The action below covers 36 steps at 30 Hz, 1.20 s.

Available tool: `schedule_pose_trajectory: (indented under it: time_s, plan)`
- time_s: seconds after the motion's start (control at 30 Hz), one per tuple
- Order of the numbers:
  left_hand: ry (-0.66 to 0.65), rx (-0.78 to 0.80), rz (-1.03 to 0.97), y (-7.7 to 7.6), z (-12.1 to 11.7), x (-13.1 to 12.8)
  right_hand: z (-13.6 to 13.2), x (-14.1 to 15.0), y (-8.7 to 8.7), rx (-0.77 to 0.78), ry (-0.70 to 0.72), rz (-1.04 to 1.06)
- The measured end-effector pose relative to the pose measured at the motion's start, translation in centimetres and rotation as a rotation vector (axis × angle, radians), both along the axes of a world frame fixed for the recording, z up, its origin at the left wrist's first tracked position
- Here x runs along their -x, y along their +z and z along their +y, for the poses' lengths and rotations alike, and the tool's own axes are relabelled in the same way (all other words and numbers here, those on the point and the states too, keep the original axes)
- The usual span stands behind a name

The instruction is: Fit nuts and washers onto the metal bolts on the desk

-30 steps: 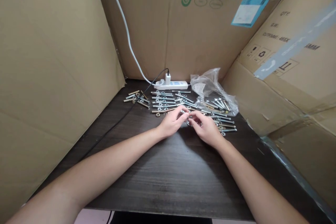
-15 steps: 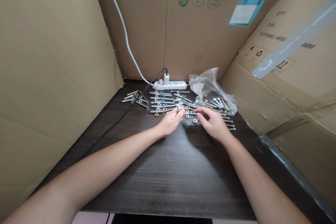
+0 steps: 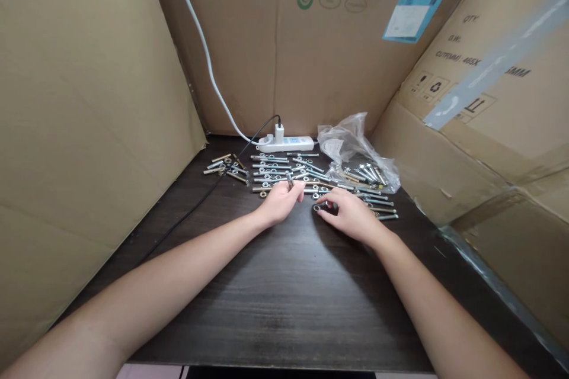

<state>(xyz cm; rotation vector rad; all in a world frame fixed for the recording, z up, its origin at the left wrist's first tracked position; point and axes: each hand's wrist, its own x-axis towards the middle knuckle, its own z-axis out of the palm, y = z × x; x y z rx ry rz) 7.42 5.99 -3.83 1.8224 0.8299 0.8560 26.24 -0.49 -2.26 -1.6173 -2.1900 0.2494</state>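
Note:
My left hand (image 3: 281,201) is closed around an expansion bolt (image 3: 290,179), whose metal end sticks up above the thumb. Its lower part is hidden by the fingers. To the right, my right hand (image 3: 349,213) reaches down to the table with thumb and index finger apart. A flat washer (image 3: 316,208) lies at those two fingertips; whether they touch it is hard to tell. Just beyond is a nut (image 3: 315,196). Rows of metal sleeves, nuts, washers and long bolts (image 3: 384,204) spread behind and beside both hands.
A loose pile of bolts (image 3: 237,177) lies at the left, crossed by a black cable (image 3: 195,208). At the back sit a white power strip (image 3: 291,144) and a clear plastic bag (image 3: 342,136) with bolts. Cardboard walls (image 3: 240,41) enclose the dark table (image 3: 275,296).
My left hand has shifted slightly left with the expansion bolt, which now points up more visibly. My right hand has moved left and down to the washer. The view has shifted slightly.

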Motion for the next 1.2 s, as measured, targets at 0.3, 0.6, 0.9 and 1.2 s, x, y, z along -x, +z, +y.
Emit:
schedule_pose_trajectory:
  time_s: [0.3,0.6,0.9,1.2]
  plan:
    - [-0.051,-0.085,0.107,-0.1,-0.7,-0.2,0.0,0.7,-0.4,0.003,-0.036,-0.035]
    - [0.016,-0.134,0.340,-0.6,-0.7,-0.1,0.1,1.4,-0.2,-0.079,-0.040,-0.167]
    - [-0.030,-0.317,0.588,0.6,-1.5,-0.2,0.0,1.3,0.2,-0.339,-0.059,0.069]
    - [-0.090,-0.453,0.739,0.7,-1.6,-0.2,-1.4,2.6,1.5,-0.510,0.081,0.290]
